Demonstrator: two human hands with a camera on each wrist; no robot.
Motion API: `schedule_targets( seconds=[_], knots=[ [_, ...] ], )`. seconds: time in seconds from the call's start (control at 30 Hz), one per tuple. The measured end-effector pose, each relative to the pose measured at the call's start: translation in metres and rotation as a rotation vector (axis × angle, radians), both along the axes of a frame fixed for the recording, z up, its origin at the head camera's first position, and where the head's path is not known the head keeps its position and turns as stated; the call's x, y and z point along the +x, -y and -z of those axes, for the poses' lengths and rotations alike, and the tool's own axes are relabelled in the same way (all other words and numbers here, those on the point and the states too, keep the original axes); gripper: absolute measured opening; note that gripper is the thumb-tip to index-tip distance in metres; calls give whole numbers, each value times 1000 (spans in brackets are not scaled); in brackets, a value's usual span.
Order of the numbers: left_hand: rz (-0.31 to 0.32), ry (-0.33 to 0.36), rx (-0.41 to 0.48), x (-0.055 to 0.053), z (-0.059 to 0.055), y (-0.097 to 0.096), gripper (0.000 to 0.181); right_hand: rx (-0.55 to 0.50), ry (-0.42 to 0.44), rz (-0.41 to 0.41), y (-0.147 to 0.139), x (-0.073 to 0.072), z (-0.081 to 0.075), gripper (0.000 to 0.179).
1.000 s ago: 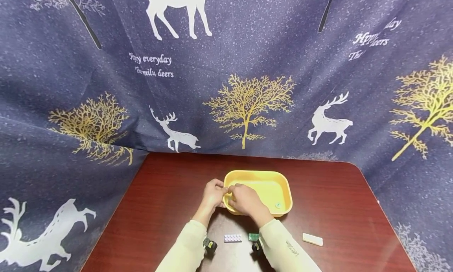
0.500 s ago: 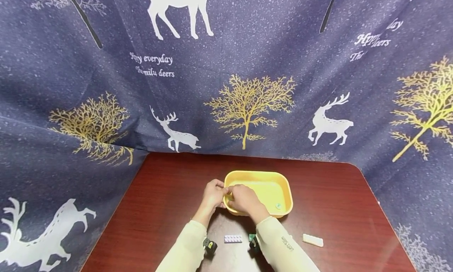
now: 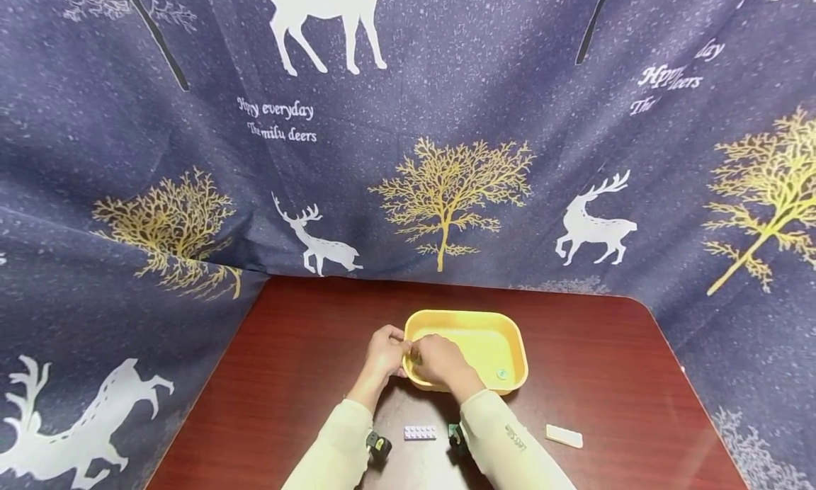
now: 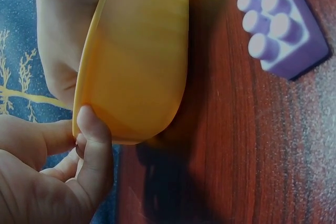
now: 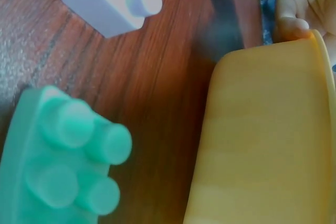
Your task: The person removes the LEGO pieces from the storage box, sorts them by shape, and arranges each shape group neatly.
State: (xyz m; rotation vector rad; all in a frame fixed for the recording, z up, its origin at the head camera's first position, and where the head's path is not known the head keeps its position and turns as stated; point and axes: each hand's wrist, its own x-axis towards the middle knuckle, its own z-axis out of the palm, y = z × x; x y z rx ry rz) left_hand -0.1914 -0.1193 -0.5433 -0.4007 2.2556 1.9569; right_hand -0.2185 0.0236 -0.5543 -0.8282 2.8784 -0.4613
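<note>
A yellow plastic basin stands on the table. My left hand pinches its left rim, with one fingertip against the outer wall in the left wrist view. Inside the basin's left end is my right hand, fingers bent down near that same rim. What its fingertips hold or touch is hidden, and I cannot tell whether they hold anything. In the left wrist view the right hand shows behind the rim. A small pale-green round piece lies on the basin floor at the right.
In front of the basin lie a purple toy brick and a green toy brick, the latter partly covered by the right wrist camera. Farther right is a white brick. A patterned curtain surrounds the red-brown table.
The right hand's fingers have shifted slightly inside the basin, and its forearm has moved a little left. The left hand keeps its place on the rim.
</note>
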Motion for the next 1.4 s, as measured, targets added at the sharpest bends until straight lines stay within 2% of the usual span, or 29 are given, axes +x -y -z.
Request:
schedule_targets(
  seconds=[0.1,0.43,0.67,0.93,1.27,1.4],
  knots=[
    [0,4,6,1,0,0,27,-6,-10,-7,-2,0,1,4],
    [6,-2,-1,-1,-2,2,24,-78,-88,5,-15,0,-8,23],
    [12,9,-6,-1,-4,3,27,-85,-151,-11,-20,4,-19,15],
    [16,9,-3,1,-3,1,28,-112,-198,-7,-30,12,-18,14],
    [13,7,-31,0,-2,-1,26,-184,-186,27,-42,21,-27,16],
    [9,16,-43,1,-3,-1,26,-181,-195,42,-48,25,-31,14]
  ],
)
